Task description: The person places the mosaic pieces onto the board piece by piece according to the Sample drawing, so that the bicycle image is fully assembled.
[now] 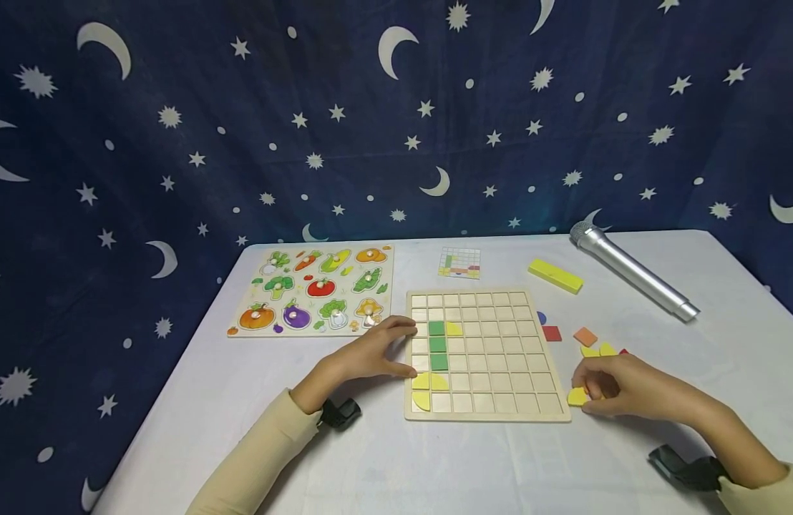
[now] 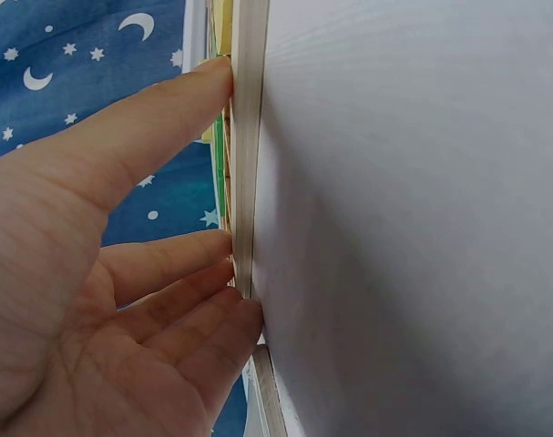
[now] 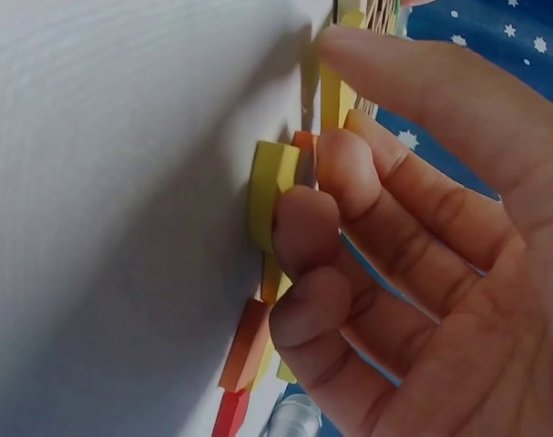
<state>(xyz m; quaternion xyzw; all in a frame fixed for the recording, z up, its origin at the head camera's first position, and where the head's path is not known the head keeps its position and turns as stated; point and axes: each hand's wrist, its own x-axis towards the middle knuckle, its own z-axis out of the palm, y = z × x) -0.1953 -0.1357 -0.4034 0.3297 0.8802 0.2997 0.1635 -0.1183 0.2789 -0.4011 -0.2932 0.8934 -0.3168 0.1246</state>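
The wooden grid board lies flat on the table, with green square tiles and yellow curved tiles on its left side. My left hand rests at the board's left edge; thumb and fingertips touch the rim, as the left wrist view also shows. To the right of the board, my right hand pinches a yellow curved tile between thumb and finger, close to the board's lower right corner. In the right wrist view, more yellow and orange tiles lie around the curled fingers.
Beyond the right hand are an orange tile, a red tile and a partly hidden blue one. Farther back lie a pattern card, a yellow bar and a silver microphone. A vegetable puzzle sits back left.
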